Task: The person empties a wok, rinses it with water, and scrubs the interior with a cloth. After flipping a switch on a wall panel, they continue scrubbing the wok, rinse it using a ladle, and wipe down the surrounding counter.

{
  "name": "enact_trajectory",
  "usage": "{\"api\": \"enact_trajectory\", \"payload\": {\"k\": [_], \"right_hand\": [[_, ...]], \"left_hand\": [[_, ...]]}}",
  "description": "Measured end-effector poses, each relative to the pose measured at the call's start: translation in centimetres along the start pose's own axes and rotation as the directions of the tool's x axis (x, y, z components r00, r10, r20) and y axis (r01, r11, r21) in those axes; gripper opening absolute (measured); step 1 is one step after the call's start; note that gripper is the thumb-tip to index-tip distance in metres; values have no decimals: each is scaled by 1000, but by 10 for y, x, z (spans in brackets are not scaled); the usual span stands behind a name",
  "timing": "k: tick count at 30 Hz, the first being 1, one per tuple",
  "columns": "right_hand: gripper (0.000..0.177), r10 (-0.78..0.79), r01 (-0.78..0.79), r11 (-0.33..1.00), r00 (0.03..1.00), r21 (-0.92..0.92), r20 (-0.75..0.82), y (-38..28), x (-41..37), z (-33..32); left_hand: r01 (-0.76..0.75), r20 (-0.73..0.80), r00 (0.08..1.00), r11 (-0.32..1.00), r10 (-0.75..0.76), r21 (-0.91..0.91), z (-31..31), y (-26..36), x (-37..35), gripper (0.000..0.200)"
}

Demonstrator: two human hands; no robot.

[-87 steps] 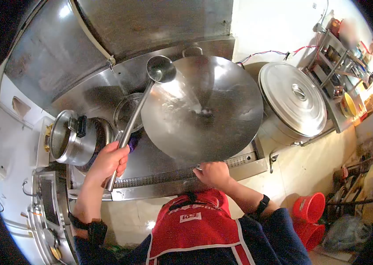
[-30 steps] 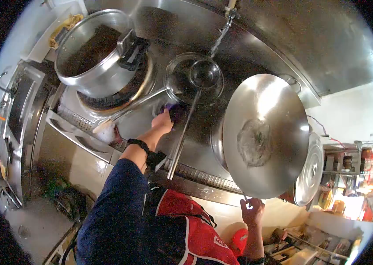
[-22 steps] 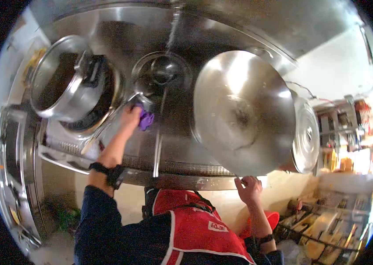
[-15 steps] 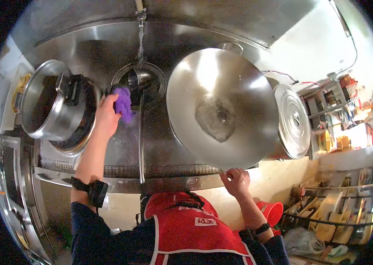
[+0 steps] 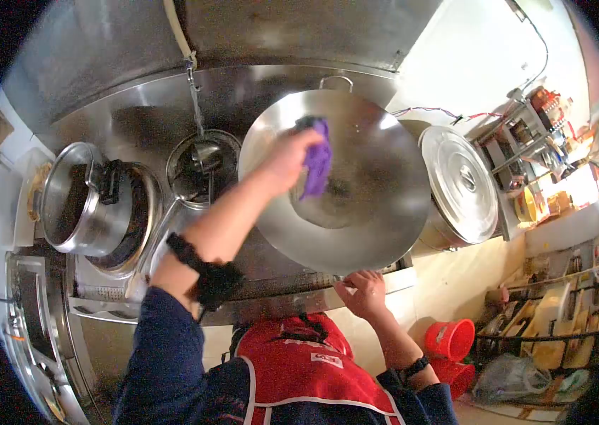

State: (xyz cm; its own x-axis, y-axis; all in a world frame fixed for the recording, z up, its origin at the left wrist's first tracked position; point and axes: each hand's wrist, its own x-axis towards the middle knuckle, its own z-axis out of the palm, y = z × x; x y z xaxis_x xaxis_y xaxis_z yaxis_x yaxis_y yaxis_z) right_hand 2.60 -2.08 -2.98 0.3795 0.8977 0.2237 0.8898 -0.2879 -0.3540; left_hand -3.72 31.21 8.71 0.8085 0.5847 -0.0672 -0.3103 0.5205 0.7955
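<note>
A large steel wok (image 5: 384, 227) stands on the stove, tilted a little towards me, with a wet patch in its bottom. My left hand (image 5: 292, 161) reaches across into it, closed on a purple cloth (image 5: 318, 163) that hangs down over the wok's inner surface. At the near rim, my right hand (image 5: 363, 292) is closed on the wok's edge, where a handle would be hidden under the fingers. Behind my left forearm, a ladle (image 5: 207, 154) rests with its bowl in a round strainer basin (image 5: 172, 166) below the tap.
To the left, a steel pot (image 5: 101, 219) sits over a burner, beside a long-handled utensil (image 5: 161, 230). A lidded pot (image 5: 459, 184) stands right of the wok. The tap pipe (image 5: 194, 92) hangs at the back. Red buckets (image 5: 450, 338) and a utensil rack (image 5: 547, 329) are low on the right.
My left hand has carried the purple cloth rightwards from beside the strainer basin into the wok. My right hand stays at the near rim. The view has shifted slightly.
</note>
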Motion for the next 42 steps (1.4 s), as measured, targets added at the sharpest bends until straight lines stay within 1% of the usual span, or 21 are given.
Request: {"api": "enact_trajectory", "payload": {"k": [3,5,6,9,11,15,18,21,23,24,25,27,28,31,32,33,35,36,37,40,42], "right_hand": [[23,-53,47,997,993,55,105,5,-1,-15],[31,-27,-1,992,975,128,222,12,5,-24],[38,-10,-60,975,950,213,311,15,15,-35],[38,-112,1,951,933,309,341,59,38,-20],[41,-83,-112,930,865,351,496,88,66,-22],[73,-151,50,977,852,209,502,176,139,64],[84,-43,28,999,843,37,536,173,216,53],[86,242,-229,970,906,-78,347,184,242,126],[80,-13,159,947,889,-281,458,182,234,183],[75,-241,242,968,834,63,495,178,236,161],[75,-242,239,968,834,70,496,177,243,137],[67,-158,154,987,817,55,554,174,267,76],[61,89,-116,992,914,45,396,181,260,82],[50,76,-57,991,985,-118,155,192,239,145],[56,-112,144,980,969,-135,218,203,235,158],[56,-108,141,980,970,-142,217,206,247,131],[77,-19,185,956,812,-227,583,222,273,80],[80,214,-129,967,881,-221,422,237,278,96],[80,220,-132,965,881,-228,418,250,277,113],[52,405,-406,914,913,9,39,229,267,115],[46,393,-406,904,912,130,116,221,260,143]], "left_hand": [[95,-26,995,893,-94,440,-9,-82,40,39],[-78,-51,980,610,190,789,-14,-121,48,55],[78,-171,979,563,115,823,-18,-132,53,66],[52,-166,948,379,273,924,-34,-144,39,72],[81,-169,963,370,212,926,-32,-145,15,66],[145,-222,959,369,174,918,-1,-139,-36,52],[179,-259,946,354,193,918,29,-137,-61,49],[259,-333,928,356,164,898,42,-145,-67,47],[315,-381,914,346,142,884,42,-150,-63,46],[336,-399,907,338,134,879,39,-152,-61,46],[358,-417,900,330,127,874,37,-154,-58,46],[369,-423,899,326,111,870,29,-160,-42,45],[375,-426,900,328,97,867,24,-165,-32,44],[299,-345,928,268,143,916,-4,-194,-5,49],[286,-332,932,269,142,920,-9,-199,7,49],[296,-323,939,203,115,933,-10,-205,16,53],[295,-308,947,140,86,945,-12,-216,33,58],[327,-330,943,58,40,943,-11,-222,42,65],[353,-353,936,-25,-3,935,-9,-228,52,71],[432,-436,900,129,-1,892,-30,-260,77,77],[527,-604,785,657,-135,539,-22,-268,101,79]]}}
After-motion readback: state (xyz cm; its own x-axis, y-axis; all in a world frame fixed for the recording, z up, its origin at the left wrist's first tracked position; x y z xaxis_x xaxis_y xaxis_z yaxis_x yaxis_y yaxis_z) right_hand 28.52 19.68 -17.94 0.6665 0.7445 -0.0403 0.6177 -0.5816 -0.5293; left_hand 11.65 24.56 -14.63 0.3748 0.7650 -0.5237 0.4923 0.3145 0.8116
